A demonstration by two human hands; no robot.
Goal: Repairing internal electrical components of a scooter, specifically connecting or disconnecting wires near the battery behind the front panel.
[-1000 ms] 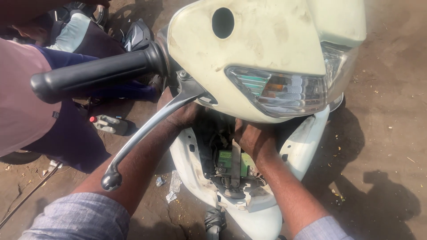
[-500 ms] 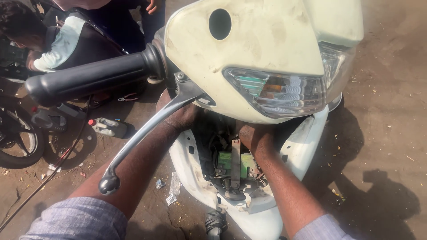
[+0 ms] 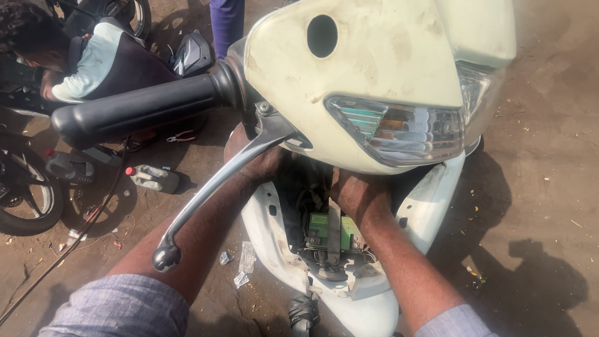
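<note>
A cream scooter front (image 3: 380, 68) fills the view, with its headlamp (image 3: 399, 128), a black handlebar grip (image 3: 137, 109) and a silver brake lever (image 3: 212, 187). Below the headlamp the front panel is off and a green battery (image 3: 324, 228) shows among wiring. My left hand (image 3: 259, 159) reaches into the opening behind the lever, its fingers hidden. My right hand (image 3: 359, 196) is inside the opening just above the battery, its fingertips hidden under the headlamp cover. What either hand grips cannot be seen.
A person in a dark and pale top (image 3: 93, 62) crouches at upper left beside a motorcycle wheel (image 3: 25, 193). A small bottle with a red cap (image 3: 153, 178), pliers (image 3: 181, 136) and a cable lie on the dirt ground. Someone's legs (image 3: 228, 22) stand at the top.
The view has shifted, so the crouching person and the wheel at left now show more. My two hands stay in the scooter's front opening, about where they were.
</note>
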